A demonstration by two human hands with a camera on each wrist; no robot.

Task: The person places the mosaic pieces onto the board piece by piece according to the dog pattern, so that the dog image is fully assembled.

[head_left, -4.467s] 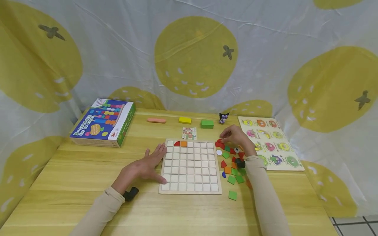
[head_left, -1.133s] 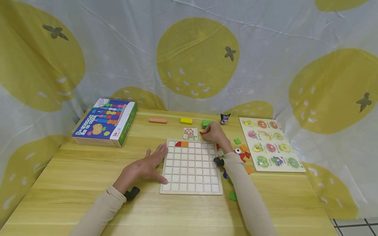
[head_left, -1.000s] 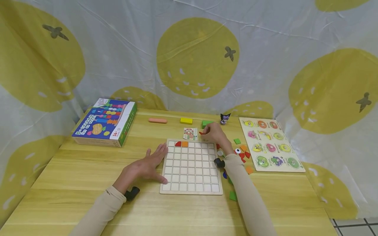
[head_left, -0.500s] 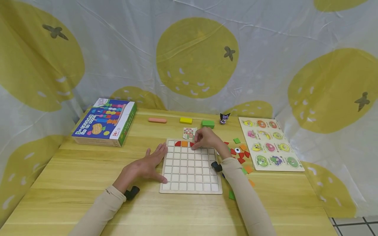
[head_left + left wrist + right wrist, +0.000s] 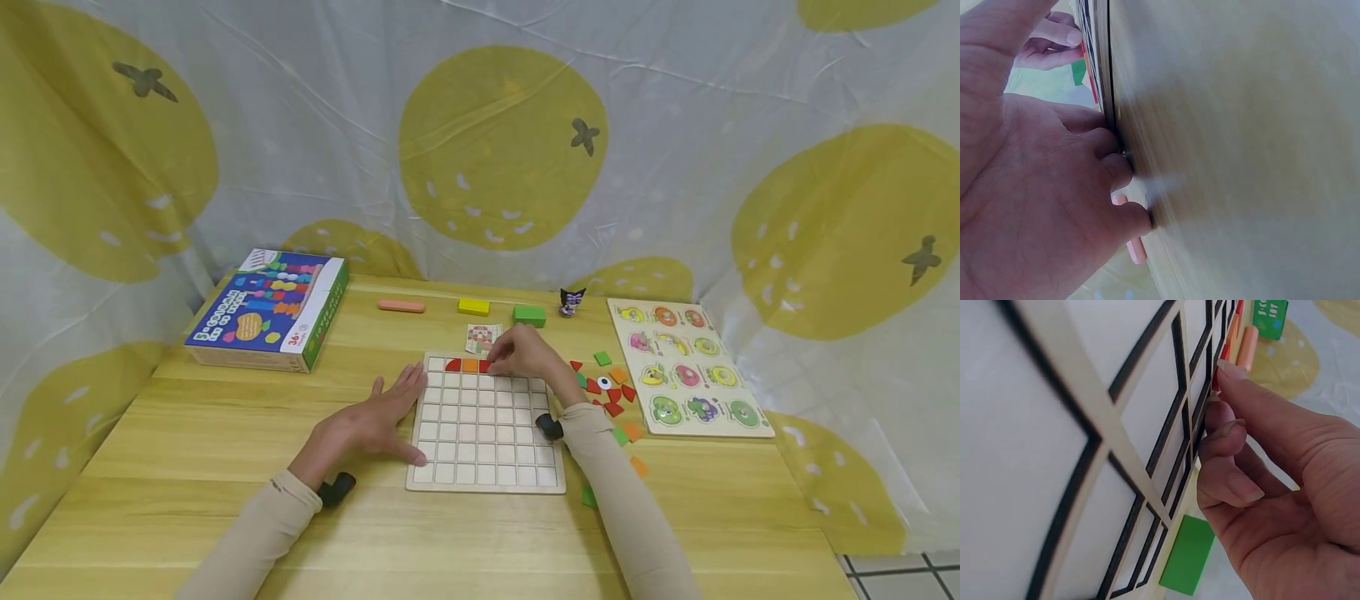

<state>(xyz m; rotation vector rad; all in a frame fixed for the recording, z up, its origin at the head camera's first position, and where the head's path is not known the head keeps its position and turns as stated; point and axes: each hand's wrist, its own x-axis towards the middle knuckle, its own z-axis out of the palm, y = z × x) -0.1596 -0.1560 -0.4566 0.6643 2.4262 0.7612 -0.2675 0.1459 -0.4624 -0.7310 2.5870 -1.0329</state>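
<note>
A wooden grid board (image 5: 476, 431) with square cells lies on the table. My left hand (image 5: 371, 423) has its fingers spread, with fingertips and thumb at the board's left edge. In the far row sit a red quarter-round tile (image 5: 453, 365) and an orange square tile (image 5: 470, 366). Just right of the orange one, my right hand (image 5: 523, 352) pinches another red tile (image 5: 483, 367) between thumb and index finger, at the fourth cell. In the right wrist view the thumb tip overlaps part of this tile (image 5: 1215, 381). A small pattern card (image 5: 480, 337) lies behind the board.
Loose red, green and orange tiles (image 5: 613, 409) lie right of the board, partly behind the right forearm. Beyond them is a fruit puzzle board (image 5: 693, 367). Along the back stand a green block (image 5: 529, 316), yellow block (image 5: 474, 307), pink stick (image 5: 401, 306) and small figurine (image 5: 572, 302). A game box (image 5: 262, 312) is at left.
My right hand has picked a red tile from the loose pile and carried it left to the far row's fourth cell. The left hand has stayed at the board's edge.
</note>
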